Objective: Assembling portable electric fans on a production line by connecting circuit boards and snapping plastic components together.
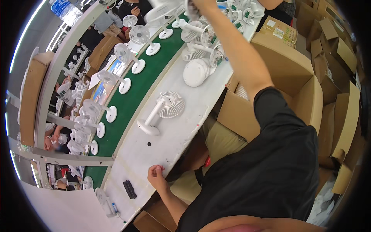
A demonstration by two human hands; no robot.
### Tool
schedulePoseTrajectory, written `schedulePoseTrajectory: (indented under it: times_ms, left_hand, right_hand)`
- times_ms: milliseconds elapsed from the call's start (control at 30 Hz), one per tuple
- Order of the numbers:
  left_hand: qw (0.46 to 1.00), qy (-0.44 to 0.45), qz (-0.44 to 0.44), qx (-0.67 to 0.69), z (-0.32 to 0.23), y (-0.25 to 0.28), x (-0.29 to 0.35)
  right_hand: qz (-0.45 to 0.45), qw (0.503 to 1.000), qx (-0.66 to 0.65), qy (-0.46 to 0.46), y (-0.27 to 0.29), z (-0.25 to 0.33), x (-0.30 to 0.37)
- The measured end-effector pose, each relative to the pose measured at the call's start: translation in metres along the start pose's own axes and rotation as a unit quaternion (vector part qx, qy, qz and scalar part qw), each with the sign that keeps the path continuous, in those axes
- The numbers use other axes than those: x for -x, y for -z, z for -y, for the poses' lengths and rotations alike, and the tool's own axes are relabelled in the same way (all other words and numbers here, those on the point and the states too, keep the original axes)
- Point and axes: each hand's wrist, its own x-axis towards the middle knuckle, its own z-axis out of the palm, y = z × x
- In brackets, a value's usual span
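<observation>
My left hand [156,178] is at the near edge of the white worktable, its fingers curled together. A small red bit shows at its fingertips, too small to name. My right arm stretches far up the table, and my right hand [201,4] is partly cut off by the top edge. It seems closed on a white desk fan [164,11], which is blurred. Between the hands, another white desk fan [172,105] lies on its side, its round base toward the left. Close to the left hand are a black oblong case [130,189] and a small black disc [149,144].
Beyond the worktable [170,145], a green conveyor belt [124,104] carries a row of standing white fans [140,35]. Fan parts with exposed circuit boards [218,54] and a round white base [195,72] crowd the far end. Open cardboard boxes [297,92] stand at my right. Other people work beyond the belt.
</observation>
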Motion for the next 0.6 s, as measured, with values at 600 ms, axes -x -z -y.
schedulePoseTrajectory:
  times_ms: [600]
  left_hand:
    - [0.991, 0.054, -0.037, 0.113, -0.002, -0.04, -0.006]
  right_hand:
    - [0.346, 0.9, 0.171, 0.201, 0.008, 0.011, 0.092]
